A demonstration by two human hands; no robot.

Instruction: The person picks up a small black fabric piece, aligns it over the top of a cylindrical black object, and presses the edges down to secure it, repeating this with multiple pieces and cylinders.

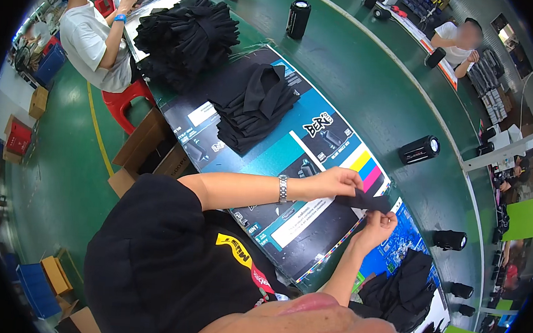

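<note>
A small strip of black fabric [365, 200] is stretched between my two hands above the printed sheet on the table. My left hand [337, 183], with a metal watch on its wrist, pinches the strip's left end. At the other end, my right hand [380, 226] has its fingers closed on the lower right edge. A neat stack of folded black fabric pieces [254, 111] lies farther up the table to the left. Beside my right forearm is a loose heap of black fabric [402, 291].
A larger black fabric pile [186, 36] sits at the far left end of the printed table sheet [310, 248]. Black cylinders [299, 19] stand along the green surface beyond. An open carton [151, 150] and a red stool [127, 103] are at left. A seated co-worker [94, 40] is nearby.
</note>
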